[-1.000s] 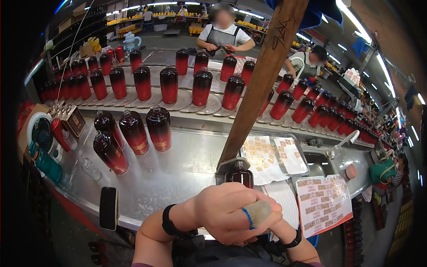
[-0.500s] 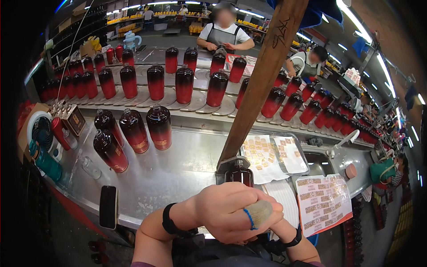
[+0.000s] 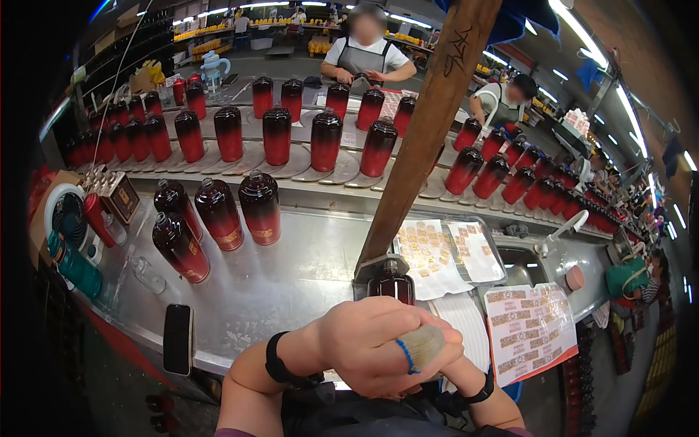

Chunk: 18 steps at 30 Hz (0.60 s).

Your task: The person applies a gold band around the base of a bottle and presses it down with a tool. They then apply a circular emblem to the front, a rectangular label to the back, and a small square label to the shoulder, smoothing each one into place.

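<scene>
My left hand (image 3: 382, 339) is closed, knuckles up, with a knitted finger cover with a blue edge (image 3: 422, 348) on one finger. It lies over the near part of a dark red bottle (image 3: 393, 285), whose neck points away from me. My right hand (image 3: 451, 342) is pressed against it from the right, mostly covered, with fingers curled. What the fingertips hold is hidden beneath the hands. The bottle's neck end lies by a metal holder (image 3: 362, 272) at the foot of a wooden post (image 3: 429, 138).
Several red-black bottles (image 3: 261, 207) stand on the metal bench (image 3: 291, 255), left of my hands; a phone (image 3: 178, 339) lies at its edge. Label sheets (image 3: 530, 331) lie right, near a sink (image 3: 526, 273). Beyond, a conveyor (image 3: 306, 175) carries bottles past a co-worker (image 3: 364, 58).
On the conveyor, the near row of bottles has shifted right and the far row left. My hands stay almost in place, with only a slight shift of the covered finger.
</scene>
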Each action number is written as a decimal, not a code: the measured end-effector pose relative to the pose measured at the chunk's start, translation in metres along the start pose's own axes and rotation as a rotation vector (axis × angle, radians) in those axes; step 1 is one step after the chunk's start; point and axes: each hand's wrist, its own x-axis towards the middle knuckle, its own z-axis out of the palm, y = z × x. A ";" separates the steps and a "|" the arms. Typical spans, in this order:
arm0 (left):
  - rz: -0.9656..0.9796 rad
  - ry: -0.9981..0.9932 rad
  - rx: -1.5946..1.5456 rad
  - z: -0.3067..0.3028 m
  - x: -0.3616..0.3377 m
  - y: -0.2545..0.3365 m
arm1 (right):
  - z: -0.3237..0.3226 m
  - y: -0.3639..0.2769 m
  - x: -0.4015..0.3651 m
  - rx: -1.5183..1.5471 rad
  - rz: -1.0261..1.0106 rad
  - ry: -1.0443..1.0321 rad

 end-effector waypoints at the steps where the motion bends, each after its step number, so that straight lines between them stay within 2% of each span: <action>1: 0.000 0.000 0.000 0.001 -0.001 0.000 | 0.000 0.000 0.000 -0.002 -0.010 0.006; 3: -0.023 0.010 -0.086 0.003 -0.005 -0.001 | 0.000 0.001 -0.001 -0.005 0.011 -0.009; 7: -0.010 0.000 -0.026 0.000 -0.002 -0.001 | 0.000 -0.001 0.000 -0.009 0.028 -0.013; 9: -0.039 -0.027 -0.149 0.002 -0.008 -0.003 | 0.001 0.000 0.000 0.000 0.027 -0.008; 13: -0.031 -0.060 -0.113 0.002 -0.006 -0.001 | 0.001 0.000 0.000 -0.020 0.009 0.006; 16: -0.108 -0.133 -0.080 0.002 -0.005 0.000 | 0.002 0.003 0.000 -0.040 0.034 -0.018; 18: -0.178 -0.170 -0.260 0.005 -0.008 -0.002 | 0.001 0.001 0.000 -0.033 0.018 -0.015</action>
